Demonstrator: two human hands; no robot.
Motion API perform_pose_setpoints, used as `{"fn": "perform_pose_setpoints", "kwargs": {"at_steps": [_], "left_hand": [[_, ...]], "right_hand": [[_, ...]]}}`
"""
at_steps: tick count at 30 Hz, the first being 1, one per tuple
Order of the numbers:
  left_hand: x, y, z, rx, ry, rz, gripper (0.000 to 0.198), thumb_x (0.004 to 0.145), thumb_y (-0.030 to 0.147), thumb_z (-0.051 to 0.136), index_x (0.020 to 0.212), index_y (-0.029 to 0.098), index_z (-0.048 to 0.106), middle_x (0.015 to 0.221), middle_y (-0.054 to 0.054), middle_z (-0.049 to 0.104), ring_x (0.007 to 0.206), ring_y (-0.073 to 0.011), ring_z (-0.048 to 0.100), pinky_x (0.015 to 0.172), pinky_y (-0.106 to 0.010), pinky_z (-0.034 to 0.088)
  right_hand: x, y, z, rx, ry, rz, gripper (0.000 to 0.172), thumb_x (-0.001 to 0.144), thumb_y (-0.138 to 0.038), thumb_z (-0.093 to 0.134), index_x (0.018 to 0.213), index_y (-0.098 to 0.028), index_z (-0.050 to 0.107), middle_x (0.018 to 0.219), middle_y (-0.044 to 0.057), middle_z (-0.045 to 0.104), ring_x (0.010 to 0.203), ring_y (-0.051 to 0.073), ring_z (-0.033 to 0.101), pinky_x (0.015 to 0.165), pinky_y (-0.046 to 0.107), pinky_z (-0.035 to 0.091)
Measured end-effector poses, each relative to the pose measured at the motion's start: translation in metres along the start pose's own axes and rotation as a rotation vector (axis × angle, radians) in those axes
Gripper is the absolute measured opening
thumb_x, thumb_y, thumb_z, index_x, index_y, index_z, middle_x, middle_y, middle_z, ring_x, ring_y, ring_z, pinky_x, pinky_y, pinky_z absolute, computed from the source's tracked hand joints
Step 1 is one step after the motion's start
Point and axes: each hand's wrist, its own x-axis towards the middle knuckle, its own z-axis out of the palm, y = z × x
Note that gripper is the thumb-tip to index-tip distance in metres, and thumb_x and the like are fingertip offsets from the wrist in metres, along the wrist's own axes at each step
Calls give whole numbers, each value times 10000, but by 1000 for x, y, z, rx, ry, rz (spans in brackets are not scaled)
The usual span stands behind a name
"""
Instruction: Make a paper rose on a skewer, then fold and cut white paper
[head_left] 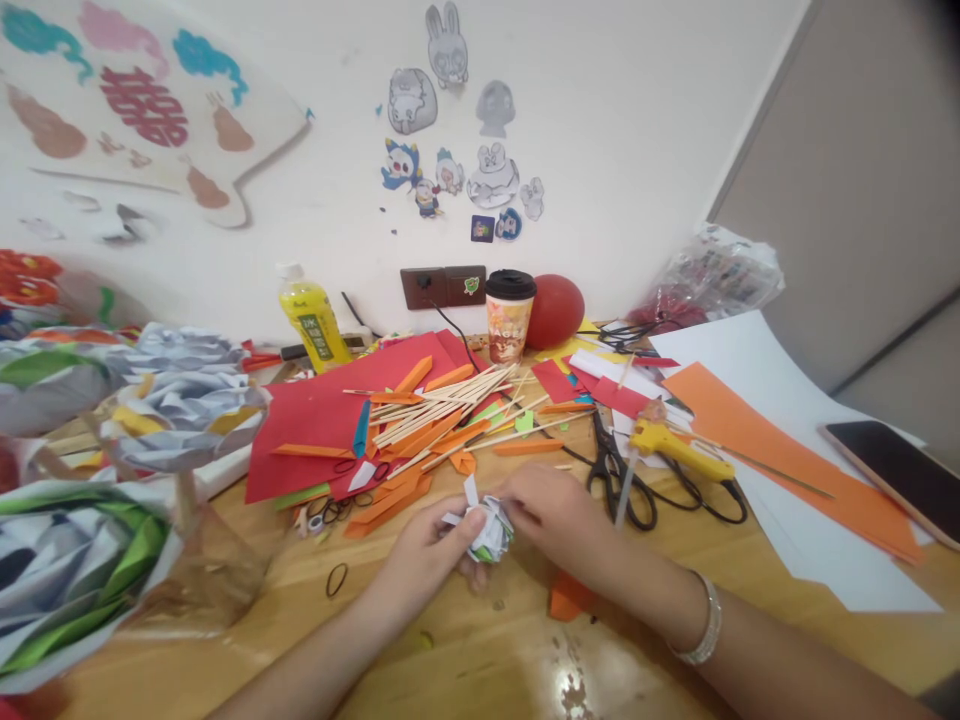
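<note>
Over the front middle of the wooden table, my left hand (442,540) grips a small paper flower (491,530) of folded white and green strips, its thumb pressed on the front. One white strip sticks up from its top. My right hand (555,515), a bracelet on its wrist, is curled with its fingers pinched at the flower's right edge; its fingertips are partly hidden. An orange paper piece (568,596) lies beneath the right forearm. Just behind the hands are folded orange strips (390,500) and a pile of thin wooden sticks (442,410).
Black scissors (611,470) and a yellow glue gun (679,448) with its cord lie right of the hands. Large paper flowers (75,570) crowd the left. A lidded cup (510,315), a yellow drink bottle (313,320) and a red balloon (555,312) stand near the wall. A phone (900,475) rests far right.
</note>
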Motion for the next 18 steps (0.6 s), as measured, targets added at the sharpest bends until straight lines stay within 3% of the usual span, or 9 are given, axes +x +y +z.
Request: {"fn": "perform_pose_setpoints", "kwargs": {"at_steps": [4, 8, 11, 18], "left_hand": [[-2, 2, 1, -87, 81, 32, 299, 726, 433, 570, 827, 152, 587, 622, 12, 560, 514, -122, 516, 498, -247, 459], [-5, 4, 0, -210, 166, 30, 397, 731, 403, 585, 1056, 180, 536, 728, -11, 586, 603, -141, 520, 536, -265, 471], [-5, 4, 0, -279, 140, 38, 364, 743, 400, 574, 1041, 195, 543, 736, -3, 579, 621, -138, 523, 550, -262, 469], [-7, 5, 2, -398, 81, 89, 212, 803, 362, 514, 974, 242, 482, 723, 37, 519, 583, -109, 500, 492, -238, 448]], "right_hand": [[-4, -10, -2, -20, 50, -87, 235, 837, -130, 417, 980, -169, 599, 893, 65, 667, 833, 173, 582, 760, 308, 457], [-9, -25, -6, -95, 17, -114, 328, 852, -161, 386, 1147, -116, 522, 1082, 129, 617, 970, 217, 560, 835, 373, 455], [-11, -30, -8, -116, 35, -137, 328, 847, -195, 415, 1143, -109, 529, 1069, 137, 620, 972, 222, 557, 838, 379, 457], [-11, -26, -8, 47, 225, -119, 166, 809, -217, 521, 945, -181, 608, 915, 71, 640, 840, 180, 568, 760, 335, 460]]}}
